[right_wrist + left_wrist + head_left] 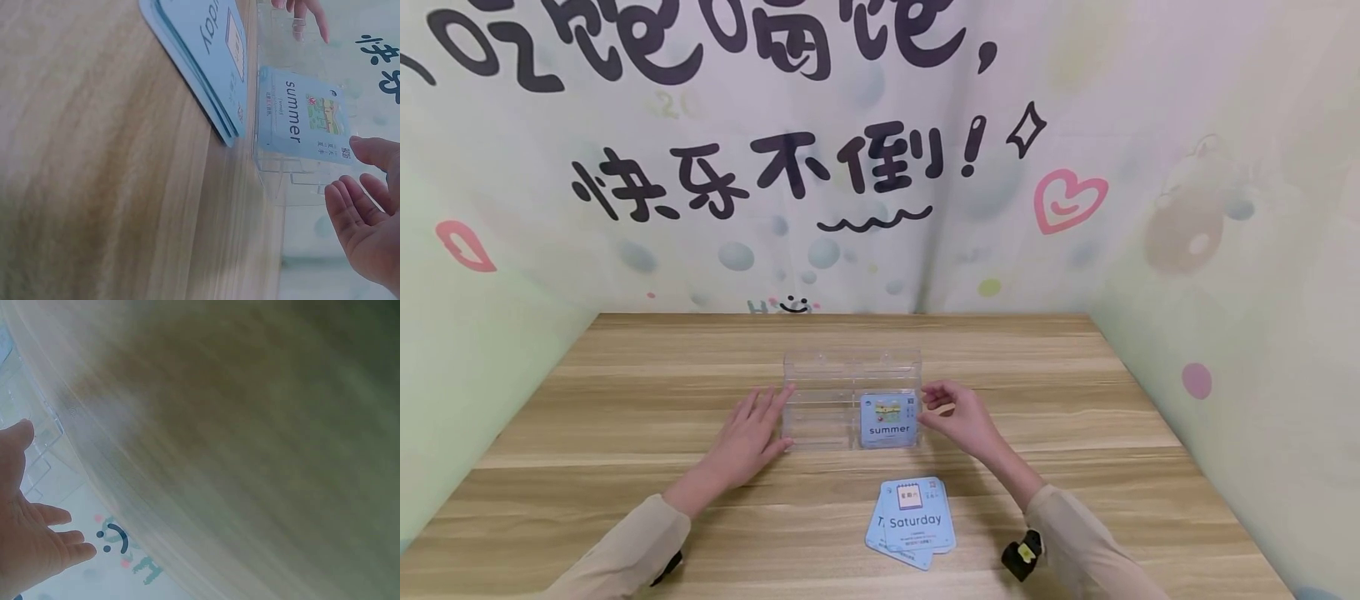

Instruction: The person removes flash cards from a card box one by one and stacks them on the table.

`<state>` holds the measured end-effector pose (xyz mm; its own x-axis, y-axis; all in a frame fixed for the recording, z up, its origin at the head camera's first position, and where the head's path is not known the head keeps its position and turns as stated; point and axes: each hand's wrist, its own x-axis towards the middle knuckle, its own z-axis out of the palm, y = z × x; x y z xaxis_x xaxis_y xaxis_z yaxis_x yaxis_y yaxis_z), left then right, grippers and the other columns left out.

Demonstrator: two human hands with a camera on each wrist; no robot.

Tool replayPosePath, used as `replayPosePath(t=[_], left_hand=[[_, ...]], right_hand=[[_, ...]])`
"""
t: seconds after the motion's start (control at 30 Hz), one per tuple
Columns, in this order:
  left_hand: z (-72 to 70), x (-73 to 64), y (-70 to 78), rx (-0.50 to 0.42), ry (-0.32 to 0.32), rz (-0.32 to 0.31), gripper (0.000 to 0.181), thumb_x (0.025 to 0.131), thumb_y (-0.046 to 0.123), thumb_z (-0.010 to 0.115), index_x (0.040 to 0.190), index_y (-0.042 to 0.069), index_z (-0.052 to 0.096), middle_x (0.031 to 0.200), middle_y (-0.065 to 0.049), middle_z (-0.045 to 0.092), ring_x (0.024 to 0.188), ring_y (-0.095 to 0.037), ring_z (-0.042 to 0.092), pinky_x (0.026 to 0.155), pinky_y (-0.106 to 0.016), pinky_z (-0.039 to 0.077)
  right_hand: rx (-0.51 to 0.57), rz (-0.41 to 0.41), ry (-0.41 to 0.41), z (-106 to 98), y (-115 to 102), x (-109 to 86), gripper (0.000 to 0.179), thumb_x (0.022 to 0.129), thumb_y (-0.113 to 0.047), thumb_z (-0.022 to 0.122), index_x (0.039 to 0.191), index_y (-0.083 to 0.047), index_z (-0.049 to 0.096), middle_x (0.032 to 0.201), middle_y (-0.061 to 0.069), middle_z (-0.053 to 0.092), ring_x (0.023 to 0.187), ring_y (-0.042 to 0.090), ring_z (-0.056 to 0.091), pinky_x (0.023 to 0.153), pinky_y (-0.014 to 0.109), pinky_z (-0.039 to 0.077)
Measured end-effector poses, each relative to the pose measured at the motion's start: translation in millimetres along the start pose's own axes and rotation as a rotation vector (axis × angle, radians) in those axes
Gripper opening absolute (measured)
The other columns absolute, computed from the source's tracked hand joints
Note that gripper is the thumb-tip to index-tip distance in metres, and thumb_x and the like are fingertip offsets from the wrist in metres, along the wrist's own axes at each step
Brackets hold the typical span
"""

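Observation:
A clear plastic card holder (818,397) stands on the table, with stepped tiers and a left and a right side. In its front right slot sits a blue "summer" card (888,421), upright. My left hand (747,437) rests at the holder's left edge, fingers extended. At the right edge is my right hand (961,421), fingers loosely bent, and its thumb (365,150) comes close to the card's corner in the right wrist view. Whether the thumb touches the card I cannot tell. In the left wrist view the left hand (31,544) is spread and holds nothing.
In front of the holder lies a small fanned stack of blue cards, with a "Saturday" card (916,517) on top. The wood-grain table (662,375) meets a printed backdrop (880,267) behind. A black wrist strap (1021,556) shows below the right sleeve.

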<state>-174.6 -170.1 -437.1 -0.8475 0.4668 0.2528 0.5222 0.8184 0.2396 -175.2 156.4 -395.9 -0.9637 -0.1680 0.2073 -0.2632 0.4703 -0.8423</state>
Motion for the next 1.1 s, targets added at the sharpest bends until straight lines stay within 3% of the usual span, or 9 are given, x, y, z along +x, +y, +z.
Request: replayPosePath(t=[0.13, 0.43, 0.67, 1.1], left_hand=[[-0.3, -0.1, 0.6, -0.006, 0.001, 0.0, 0.073, 0.088, 0.03, 0.059, 0.143, 0.011, 0.015, 0.136, -0.031, 0.035, 0.126, -0.05, 0.026, 0.1, -0.062, 0.023], [0.8, -0.3, 0.3, 0.0, -0.004, -0.006, 0.073, 0.088, 0.031, 0.059, 0.143, 0.011, 0.015, 0.136, -0.031, 0.034, 0.127, -0.049, 0.025, 0.1, -0.062, 0.023], [-0.4, 0.3, 0.6, -0.002, 0.001, -0.004, 0.073, 0.088, 0.03, 0.059, 0.143, 0.01, 0.016, 0.136, -0.031, 0.034, 0.126, -0.049, 0.026, 0.1, -0.062, 0.024], [-0.1, 0.4, 0.1, -0.001, -0.007, -0.007, 0.073, 0.088, 0.03, 0.059, 0.143, 0.011, 0.016, 0.137, -0.03, 0.034, 0.127, -0.049, 0.025, 0.099, -0.062, 0.024]], right_hand=[[0.002, -0.017, -0.006, -0.7, -17.3, -3.9, 0.033, 0.073, 0.007, 0.068, 0.104, 0.014, 0.056, 0.092, 0.023, 0.061, 0.085, 0.036, 0.059, 0.069, 0.033, 0.053], [0.026, -0.02, 0.009, 4.6, -15.4, 0.3, 0.03, 0.073, 0.008, 0.068, 0.102, 0.012, 0.059, 0.09, 0.022, 0.061, 0.081, 0.032, 0.059, 0.067, 0.03, 0.053], [0.028, 0.008, 0.042, 14.1, 18.1, 14.8, 0.028, 0.072, 0.004, 0.072, 0.099, 0.005, 0.063, 0.085, 0.012, 0.062, 0.076, 0.019, 0.058, 0.064, 0.026, 0.052], [0.018, -0.014, 0.064, 17.9, 20.9, 16.6, 0.022, 0.072, 0.0, 0.073, 0.093, 0.001, 0.066, 0.08, 0.008, 0.062, 0.073, 0.015, 0.056, 0.063, 0.022, 0.05]])
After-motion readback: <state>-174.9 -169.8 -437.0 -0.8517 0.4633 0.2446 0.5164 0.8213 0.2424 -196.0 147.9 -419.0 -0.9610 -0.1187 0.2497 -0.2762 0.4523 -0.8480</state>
